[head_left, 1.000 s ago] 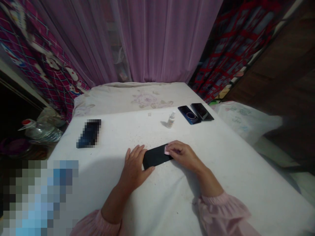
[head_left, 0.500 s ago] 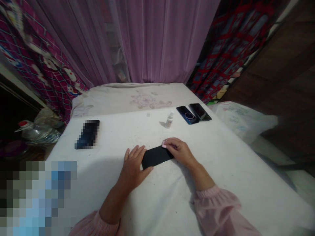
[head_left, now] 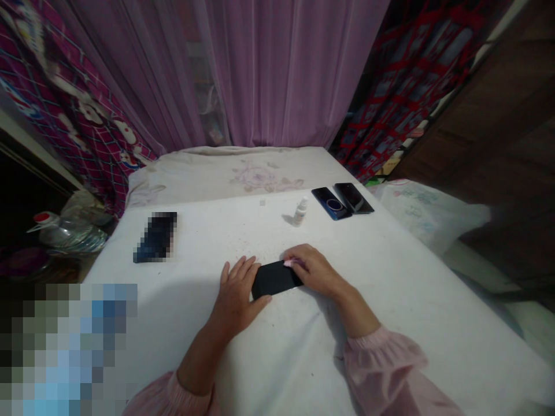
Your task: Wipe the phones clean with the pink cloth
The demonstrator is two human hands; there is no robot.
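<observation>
A black phone (head_left: 274,279) lies flat on the white cloth, dark face up. My left hand (head_left: 235,293) steadies its left end, thumb along the near edge and fingers at the far corner. In my right hand (head_left: 315,270) a small pink piece (head_left: 288,263) is pinched and pressed against the phone's far right part; its exact kind is too small to make out. The right hand covers the phone's right end. Beyond the phone stands a small white bottle (head_left: 299,214), and tiny crumbs are scattered on the cloth around there.
Two more phones, a blue one (head_left: 332,203) and a dark one (head_left: 354,198), lie at the back right. A blurred-out dark object (head_left: 156,237) rests on the left. Beside the table are a water jug (head_left: 69,231) and a white plastic bag (head_left: 427,211).
My right hand has shifted slightly left and nearer to me over the phone, with the pink piece still pinched. The left hand stays at the phone's left end.
</observation>
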